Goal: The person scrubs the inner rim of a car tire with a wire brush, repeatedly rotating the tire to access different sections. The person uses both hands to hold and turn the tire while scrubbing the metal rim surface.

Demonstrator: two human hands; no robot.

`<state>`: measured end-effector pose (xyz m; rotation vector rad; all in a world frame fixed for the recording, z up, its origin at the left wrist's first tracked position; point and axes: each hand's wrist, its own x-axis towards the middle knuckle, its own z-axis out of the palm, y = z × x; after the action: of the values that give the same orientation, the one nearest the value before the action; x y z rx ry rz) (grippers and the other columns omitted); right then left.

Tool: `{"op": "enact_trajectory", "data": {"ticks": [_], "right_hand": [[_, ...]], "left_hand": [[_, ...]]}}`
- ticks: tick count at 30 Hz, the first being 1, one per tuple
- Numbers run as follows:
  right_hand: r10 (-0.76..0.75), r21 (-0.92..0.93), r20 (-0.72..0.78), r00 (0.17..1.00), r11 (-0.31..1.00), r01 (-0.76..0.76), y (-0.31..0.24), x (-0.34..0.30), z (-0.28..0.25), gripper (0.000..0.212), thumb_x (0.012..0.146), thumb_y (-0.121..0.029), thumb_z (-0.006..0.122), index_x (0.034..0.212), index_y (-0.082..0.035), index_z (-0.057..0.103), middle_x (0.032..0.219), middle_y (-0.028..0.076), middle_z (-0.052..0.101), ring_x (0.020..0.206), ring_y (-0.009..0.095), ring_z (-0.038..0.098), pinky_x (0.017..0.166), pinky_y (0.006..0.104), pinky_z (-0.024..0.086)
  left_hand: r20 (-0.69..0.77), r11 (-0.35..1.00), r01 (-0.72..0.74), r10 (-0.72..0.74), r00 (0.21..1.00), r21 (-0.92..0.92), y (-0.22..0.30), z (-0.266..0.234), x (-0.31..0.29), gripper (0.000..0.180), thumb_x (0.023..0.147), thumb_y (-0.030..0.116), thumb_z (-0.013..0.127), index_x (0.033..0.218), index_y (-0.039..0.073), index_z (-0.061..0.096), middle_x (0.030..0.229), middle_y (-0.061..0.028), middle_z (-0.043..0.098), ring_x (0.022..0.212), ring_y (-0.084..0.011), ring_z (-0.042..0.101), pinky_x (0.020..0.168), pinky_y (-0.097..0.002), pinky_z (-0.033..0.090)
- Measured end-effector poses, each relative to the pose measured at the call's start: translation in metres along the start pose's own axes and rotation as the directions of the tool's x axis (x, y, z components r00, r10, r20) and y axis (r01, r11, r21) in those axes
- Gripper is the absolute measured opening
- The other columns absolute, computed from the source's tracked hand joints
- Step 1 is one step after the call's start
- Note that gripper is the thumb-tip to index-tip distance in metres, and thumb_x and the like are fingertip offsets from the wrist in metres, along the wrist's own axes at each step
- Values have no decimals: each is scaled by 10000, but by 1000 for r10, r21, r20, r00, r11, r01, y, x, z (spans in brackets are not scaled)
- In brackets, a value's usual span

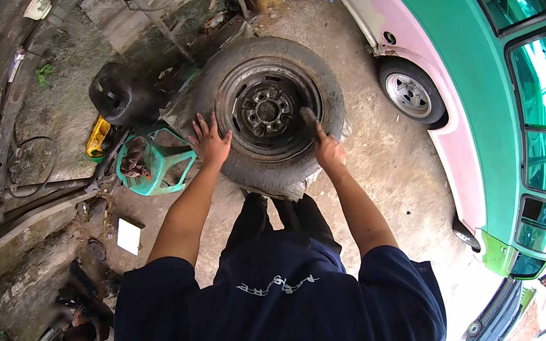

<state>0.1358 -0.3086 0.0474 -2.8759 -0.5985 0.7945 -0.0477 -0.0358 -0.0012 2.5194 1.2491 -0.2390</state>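
A worn car tyre (328,95) on a dark steel rim (266,109) lies flat in front of me on the concrete ground. My left hand (210,141) rests spread on the tyre's near-left sidewall. My right hand (326,148) grips a small dark tool (309,116) whose tip touches the rim's right edge, where rim and tyre meet.
A green plastic stool (157,162) with a rag stands left of the tyre, a black jerrycan (124,96) behind it. A green and pink vehicle (478,80) fills the right side. Metal bars and scrap (29,187) lie at the left. A white sheet (129,236) lies near my feet.
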Motion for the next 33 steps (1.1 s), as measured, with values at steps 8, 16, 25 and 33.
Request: {"op": "enact_trajectory", "data": {"ticks": [8,16,25,33], "right_hand": [[-160,-122,17,987,980,160,1,57,-25,582,1007,-304,470,1537,-388,244,1310,237,543,957,423,678,789,505,570],[-393,-314,110,913,858,407,-55,139,-43,738,945,-81,472,1574,-312,162,1412,260,480,895,389,710,717,428,602],[-133,-144,216,967,976,166,-42,95,-51,643,989,-269,505,1560,-323,215,1277,260,560,989,420,676,828,497,564],[-198,-98,79,977,974,206,-49,107,-36,630,981,-268,527,1548,-325,257,1214,223,597,984,412,674,828,480,564]], "left_hand": [[-39,989,56,-51,998,140,8,-1,56,796,940,615,460,1586,270,148,1662,-74,28,1521,-315,58,1186,-587,145],[-48,991,72,-66,997,117,4,5,60,774,945,614,449,1585,307,140,1664,-46,29,1521,-316,61,1190,-553,161],[-58,992,83,-77,995,100,1,8,59,748,948,599,453,1580,317,169,1666,-32,25,1520,-308,73,1187,-541,175],[-45,991,90,-86,995,103,3,5,60,740,950,592,456,1579,323,172,1665,-24,31,1522,-296,67,1191,-527,173]]}}
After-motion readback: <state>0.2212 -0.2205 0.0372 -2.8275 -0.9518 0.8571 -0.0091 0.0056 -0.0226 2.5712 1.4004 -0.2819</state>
